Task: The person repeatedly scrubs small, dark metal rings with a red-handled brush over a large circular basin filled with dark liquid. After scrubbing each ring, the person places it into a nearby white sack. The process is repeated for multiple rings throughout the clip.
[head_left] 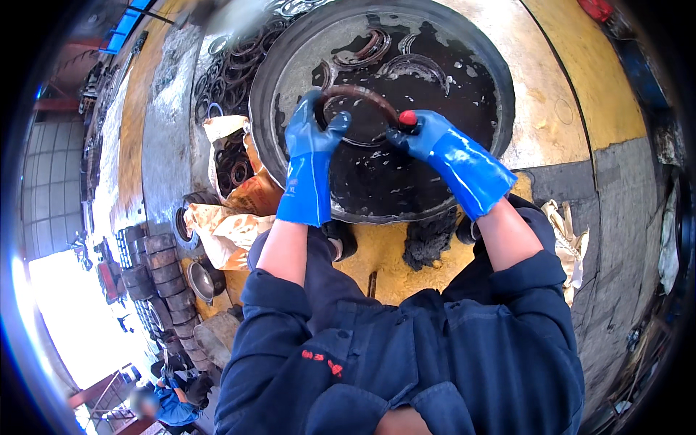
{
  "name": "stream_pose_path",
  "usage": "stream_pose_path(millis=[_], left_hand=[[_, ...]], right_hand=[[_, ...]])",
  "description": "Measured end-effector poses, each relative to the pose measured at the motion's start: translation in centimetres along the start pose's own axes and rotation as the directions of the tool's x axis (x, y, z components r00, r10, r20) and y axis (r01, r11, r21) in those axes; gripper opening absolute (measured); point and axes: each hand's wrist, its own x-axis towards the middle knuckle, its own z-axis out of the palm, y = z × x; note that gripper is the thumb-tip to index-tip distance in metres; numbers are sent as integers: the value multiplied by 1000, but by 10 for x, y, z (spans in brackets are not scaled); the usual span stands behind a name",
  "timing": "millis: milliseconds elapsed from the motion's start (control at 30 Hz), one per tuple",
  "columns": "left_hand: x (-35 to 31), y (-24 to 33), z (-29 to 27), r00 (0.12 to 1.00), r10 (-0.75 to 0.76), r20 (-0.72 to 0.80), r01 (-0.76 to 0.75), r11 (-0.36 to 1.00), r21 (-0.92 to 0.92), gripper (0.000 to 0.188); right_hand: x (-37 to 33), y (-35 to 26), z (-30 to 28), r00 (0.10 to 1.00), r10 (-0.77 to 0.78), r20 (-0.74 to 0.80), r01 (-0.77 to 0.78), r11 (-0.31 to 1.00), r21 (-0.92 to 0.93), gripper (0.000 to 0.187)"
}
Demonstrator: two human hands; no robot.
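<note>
A brown, wet-looking ring [362, 93] is held up over a wide round basin [259, 130] of dark liquid. My left hand [312, 127], in a long blue rubber glove, is closed on the ring's left side. My right hand [424, 136], gloved the same way, is closed at the ring's right side around a small tool with a rounded red end [408, 117]. The rest of that tool is hidden by the fingers, so its kind does not show. Several curved rings [417, 67] lie partly sunk in the liquid at the far side, with pale foam around them.
Left of the basin, an open sack [230, 163] holds dark rings, and a large heap of rings [235, 69] lies beyond it. Stacked dark cylinders [163, 264] and a metal bowl [203, 281] stand further left. Another person [170, 406] is at the lower left.
</note>
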Motion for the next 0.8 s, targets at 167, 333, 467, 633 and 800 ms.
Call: stream_pose_path(millis=[167,333,467,633,800], left_hand=[[4,15,-2,836,507,213,-492,862,-119,40],[-10,6,-1,849,78,523,10,986,-164,27],[-7,-4,-7,786,-421,453,617,591,-520,21],[-3,-11,-15,795,-400,455,605,570,-555,29],[-8,9,-15,775,-463,431,632,575,-520,27]], right_hand=[[9,13,14,953,-303,-4,237,756,-610,29],[3,-7,10,994,-17,-109,-29,910,-414,29],[14,15,-7,910,316,-269,-330,944,-6,40],[6,-2,15,908,-265,-325,351,904,243,24],[11,-3,24,676,-615,-406,529,788,-313,26]])
